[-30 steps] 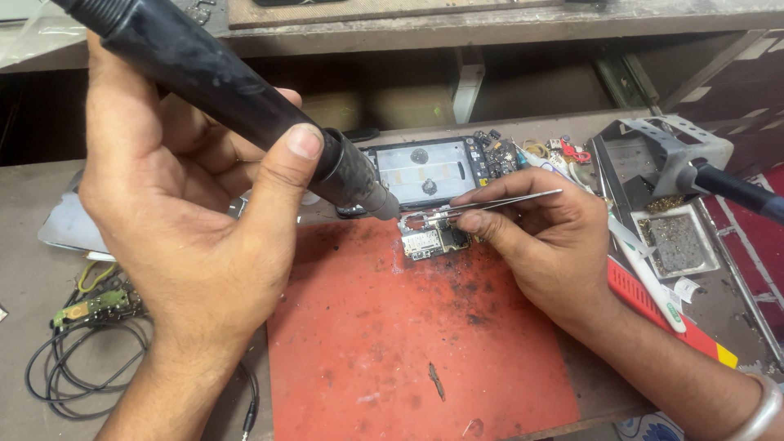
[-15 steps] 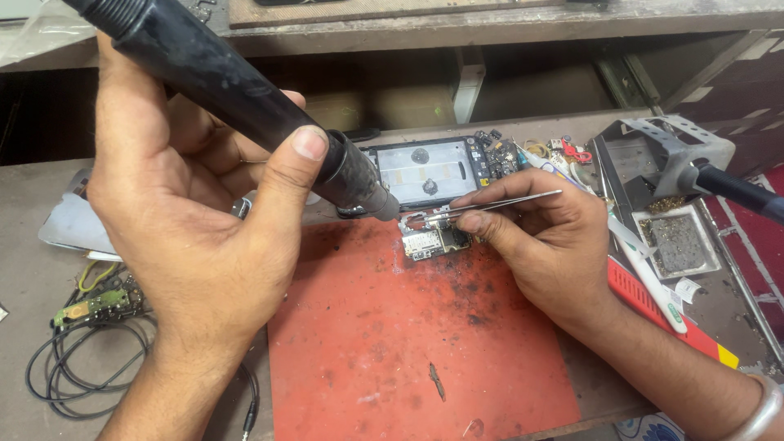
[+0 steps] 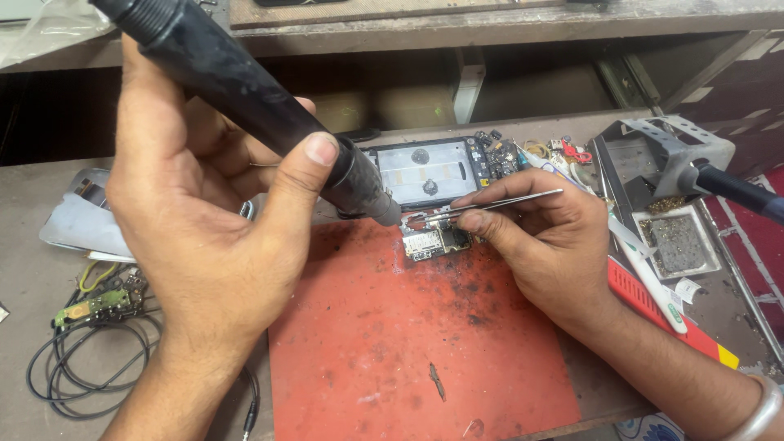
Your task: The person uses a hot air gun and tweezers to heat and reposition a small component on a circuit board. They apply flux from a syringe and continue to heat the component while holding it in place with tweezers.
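The left hand [image 3: 204, 245] grips a thick black hot-air tool [image 3: 245, 106], its tip pointed at a small circuit board [image 3: 437, 241] lying on the red mat [image 3: 408, 351] on the desk [image 3: 24, 278]. The right hand [image 3: 539, 237] pinches thin tweezers [image 3: 490, 204] on the board. The work looks midway: the board stays open. The spot under the tip is hidden.

1. Hot-air handpiece [image 3: 245, 98], upper left to centre of the frame: matt black, scuffed grey.
2. Work mat [image 3: 408, 343], lower centre: red-orange with black soot stains.
3. Tweezers [image 3: 498, 202], centre: bare silver metal.
4. Circuit board [image 3: 437, 242], centre: green with silver shields.
5. Opened phone [image 3: 425, 171], upper centre: black frame, pale grey panel.
6. Small board [image 3: 94, 306], lower left: green with yellow, on black cable [image 3: 73, 367].
7. Bench [image 3: 33, 269]: dull grey-brown.
8. Stand [image 3: 670, 151], upper right: grey metal.
9. Bangle [image 3: 763, 408], lower right: silver.
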